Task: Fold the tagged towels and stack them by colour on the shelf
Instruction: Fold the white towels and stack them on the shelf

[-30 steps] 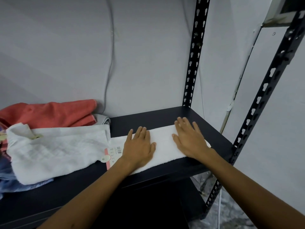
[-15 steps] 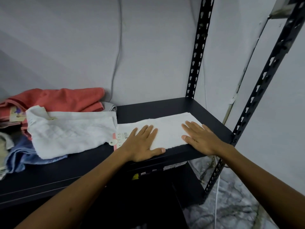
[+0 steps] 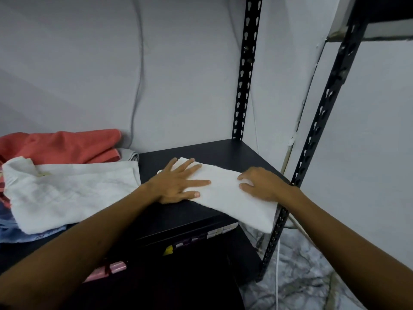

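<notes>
The folded white towel is being handled on the black shelf, at its right end, lying askew with its near right corner hanging out past the shelf's front edge beside the front upright post. The left hand is being laid flat on the towel's left end, fingers straight and spread, nothing gripped. The right hand is being set on the towel's right part with fingers bent down onto the cloth; whether a fold is actually being pinched cannot be told from here.

Further along the shelf to the left, a looser white towel is being left draped over a blue towel, with a coral-red towel bunched behind them against the wall.

The risk is being carried by that overhanging corner: if pressure is being eased off while so much cloth is hanging free, the towel could be dragged off the shelf by its own weight, or the fold could be opened. A skewed towel could also be making a crooked base for the white stack. The loose white towel could be getting mixed with the colours beneath.
</notes>
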The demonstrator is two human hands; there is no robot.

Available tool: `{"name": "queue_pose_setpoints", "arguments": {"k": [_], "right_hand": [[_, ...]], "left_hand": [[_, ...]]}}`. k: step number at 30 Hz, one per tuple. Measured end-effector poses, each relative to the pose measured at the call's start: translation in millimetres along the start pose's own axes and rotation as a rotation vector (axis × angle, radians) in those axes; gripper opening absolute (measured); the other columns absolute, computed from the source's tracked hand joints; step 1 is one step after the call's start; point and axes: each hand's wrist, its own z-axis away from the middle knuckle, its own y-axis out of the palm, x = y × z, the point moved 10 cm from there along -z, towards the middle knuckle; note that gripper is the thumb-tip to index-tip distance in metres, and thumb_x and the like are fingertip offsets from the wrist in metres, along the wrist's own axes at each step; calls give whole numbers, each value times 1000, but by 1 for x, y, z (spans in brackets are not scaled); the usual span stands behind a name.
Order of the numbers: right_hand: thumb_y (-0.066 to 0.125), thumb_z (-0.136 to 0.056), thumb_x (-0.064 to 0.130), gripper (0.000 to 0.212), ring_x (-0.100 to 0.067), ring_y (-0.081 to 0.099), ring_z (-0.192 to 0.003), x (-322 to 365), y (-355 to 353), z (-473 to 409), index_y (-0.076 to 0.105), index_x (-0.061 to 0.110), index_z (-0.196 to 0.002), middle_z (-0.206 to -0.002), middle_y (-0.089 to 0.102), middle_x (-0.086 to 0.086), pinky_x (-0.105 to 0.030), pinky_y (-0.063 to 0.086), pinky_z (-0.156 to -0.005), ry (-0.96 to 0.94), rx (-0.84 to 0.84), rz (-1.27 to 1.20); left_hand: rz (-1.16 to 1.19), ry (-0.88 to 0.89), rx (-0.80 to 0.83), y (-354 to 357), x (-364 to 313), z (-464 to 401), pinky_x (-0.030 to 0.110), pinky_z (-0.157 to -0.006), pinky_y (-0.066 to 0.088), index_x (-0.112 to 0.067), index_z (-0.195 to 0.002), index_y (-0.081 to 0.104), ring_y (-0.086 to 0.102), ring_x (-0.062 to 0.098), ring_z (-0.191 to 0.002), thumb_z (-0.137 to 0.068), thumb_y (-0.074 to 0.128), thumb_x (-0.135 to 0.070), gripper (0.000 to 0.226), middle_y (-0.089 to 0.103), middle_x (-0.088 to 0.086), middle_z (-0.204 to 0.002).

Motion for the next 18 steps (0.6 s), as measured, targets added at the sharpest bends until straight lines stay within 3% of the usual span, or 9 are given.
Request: {"name": "queue_pose_setpoints", "arguments": {"k": [2, 4, 7, 9, 12, 15, 18], "right_hand": [[51, -97, 43, 35, -16, 55, -104, 2, -3, 4, 60, 28, -127, -108, 54, 5, -30, 41, -85, -16, -49, -30], [53, -97, 42, 33, -6, 56, -85, 11, -3, 11, 63, 27, -125, -93, 57, 9, -23, 42, -76, -56, -54, -166], [56, -98, 26, 26, -2, 56, -76, 25, 1, 26, 66, 28, -122, -88, 60, 8, -15, 42, -70, -138, -73, -363], [57, -94, 10, 32, -3, 56, -80, 29, 8, 36, 68, 25, -120, -96, 60, 8, -16, 42, -73, -188, -103, -425], [51, -77, 0, 55, -9, 51, -105, 31, 21, 52, 64, 21, -127, -121, 58, 9, -19, 40, -91, -286, -150, -329], [53, -67, 2, 75, -18, 40, -120, 28, 27, 70, 53, 25, -138, -143, 48, 0, -33, 37, -88, -391, -302, 6], [78, -70, 6, 81, -27, 43, -119, 28, 35, 79, 44, 27, -141, -146, 43, -6, -39, 40, -80, -410, -437, 171]], "left_hand": [[-17, -144, -10, 1, 37, 0, 59, -117, -9, -65, -143, -5, -26, 16, -146, -91, 5, -74, 54, -14, -5, -164], [-17, -306, -19, 1, 69, 6, 60, -118, -1, -60, -146, -2, -19, 21, -149, -92, 11, -70, 56, -10, 2, -165], [138, -435, -181, -10, 77, 22, 53, -119, 17, -41, -151, 28, 9, 30, -151, -97, 44, -34, 57, 16, 14, -162], [382, -355, -317, -19, 48, 37, 43, -117, 29, -30, -142, 50, 30, 26, -145, -86, 47, -23, 56, 37, 11, -154], [571, -114, -284, -18, -23, 60, 29, -119, 24, -31, -138, 55, 32, 12, -144, -79, 49, -19, 61, 42, 2, -152], [359, 34, -289, -12, -74, 79, 38, -119, 20, -38, -143, 44, 24, 15, -148, -78, 52, -29, 66, 34, 2, -157], [76, 56, -319, -6, -92, 81, 51, -112, 33, -38, -143, 42, 34, 27, -144, -80, 59, -44, 66, 38, 11, -154]]}}
